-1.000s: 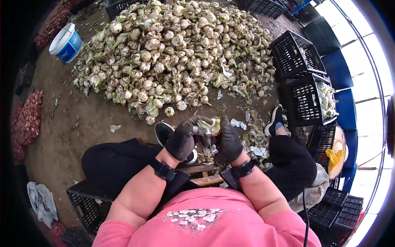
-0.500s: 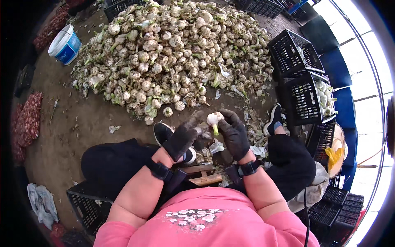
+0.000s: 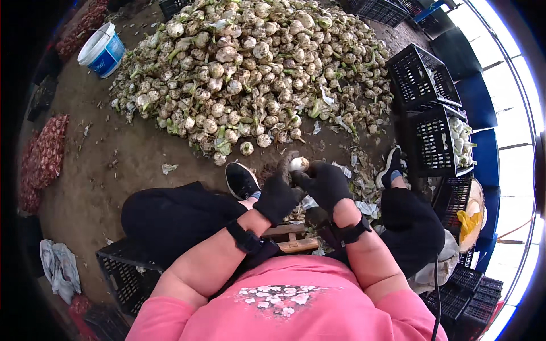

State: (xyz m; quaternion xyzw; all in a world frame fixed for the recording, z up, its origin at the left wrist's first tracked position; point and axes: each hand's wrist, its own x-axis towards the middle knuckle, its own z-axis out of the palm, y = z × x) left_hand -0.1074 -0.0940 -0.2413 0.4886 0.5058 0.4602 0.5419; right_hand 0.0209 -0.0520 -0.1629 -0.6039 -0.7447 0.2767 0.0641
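Note:
A white garlic bulb [image 3: 299,164] sits between my two dark-gloved hands, in front of my knees. My left hand [image 3: 278,196] has its fingers closed against the bulb's left side. On the other side, my right hand [image 3: 326,184] grips it with bent fingers. The bulb's stem is hidden from view. Beyond the hands rises a large pile of dirt-covered garlic bulbs [image 3: 256,74], some with green stems. Cleaned, whiter bulbs [image 3: 460,139] fill a black crate [image 3: 431,142] to the right.
Another black crate [image 3: 418,77] stands farther back. A white-and-blue bucket [image 3: 103,51] is at the far left, with red net sacks [image 3: 45,153] nearer. Beside my right leg lie a straw hat [image 3: 476,213] and a yellow cloth or bag [image 3: 468,224]. Loose skins litter the ground.
My left hand has come in against the bulb, closer to my right. The bulb has turned, and its stem, which pointed toward me, no longer shows. The whole view has shifted slightly.

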